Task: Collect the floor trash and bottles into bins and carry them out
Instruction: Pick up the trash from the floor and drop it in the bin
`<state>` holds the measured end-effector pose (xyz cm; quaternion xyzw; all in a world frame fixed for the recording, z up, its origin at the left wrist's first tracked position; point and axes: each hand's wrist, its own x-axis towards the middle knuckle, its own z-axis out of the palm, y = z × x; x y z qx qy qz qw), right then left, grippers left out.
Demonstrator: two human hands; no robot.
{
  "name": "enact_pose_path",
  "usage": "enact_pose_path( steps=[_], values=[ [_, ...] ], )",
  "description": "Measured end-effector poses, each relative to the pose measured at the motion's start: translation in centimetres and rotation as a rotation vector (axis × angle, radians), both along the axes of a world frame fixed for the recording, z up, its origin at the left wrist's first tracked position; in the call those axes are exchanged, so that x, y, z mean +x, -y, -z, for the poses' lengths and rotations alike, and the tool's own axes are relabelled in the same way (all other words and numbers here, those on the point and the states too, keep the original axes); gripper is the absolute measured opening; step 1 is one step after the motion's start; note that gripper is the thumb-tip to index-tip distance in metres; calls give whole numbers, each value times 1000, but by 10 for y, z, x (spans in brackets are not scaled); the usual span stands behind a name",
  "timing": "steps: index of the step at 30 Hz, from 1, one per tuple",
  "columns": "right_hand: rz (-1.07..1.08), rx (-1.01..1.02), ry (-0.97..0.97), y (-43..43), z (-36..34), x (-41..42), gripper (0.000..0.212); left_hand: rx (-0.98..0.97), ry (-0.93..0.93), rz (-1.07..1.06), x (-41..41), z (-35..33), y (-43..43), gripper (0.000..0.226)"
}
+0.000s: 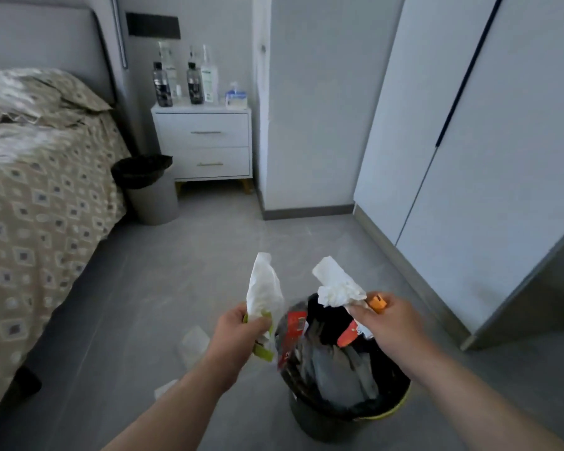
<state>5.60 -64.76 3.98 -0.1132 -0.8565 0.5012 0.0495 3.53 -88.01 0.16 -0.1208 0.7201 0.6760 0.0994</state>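
Left hand (238, 330) gripping crinkled white wrapper (264, 288), right hand (388, 323) pinching crumpled tissue (336, 288) above round black-lined bin (306, 418)

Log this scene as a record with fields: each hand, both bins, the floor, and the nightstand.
left hand: grips white-and-green wrapper
right hand: pinches crumpled tissue and small orange item
near bin: black-lined, heaped full, below both hands
far bin: black-lined, beside nightstand
floor: paper scraps left of near bin
nightstand top: several bottles standing upright
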Motion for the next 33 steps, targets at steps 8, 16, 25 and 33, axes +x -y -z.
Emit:
enact_pose_path(
  steps=[8,16,25,33],
  values=[
    [165,-89,52,-83,31,-4,27,119,119,55,-4,46,-111,16],
    [257,-215,109,-94,58,-2,18,232,468,-44,-32,87,-163,17],
    [215,-183,148,-85,69,-15,22,-46,259,226,-19,72,-132,46],
    [-5,204,298,-54,76,-15,28,-881,-285,501,15,87,-37,70]
  ],
)
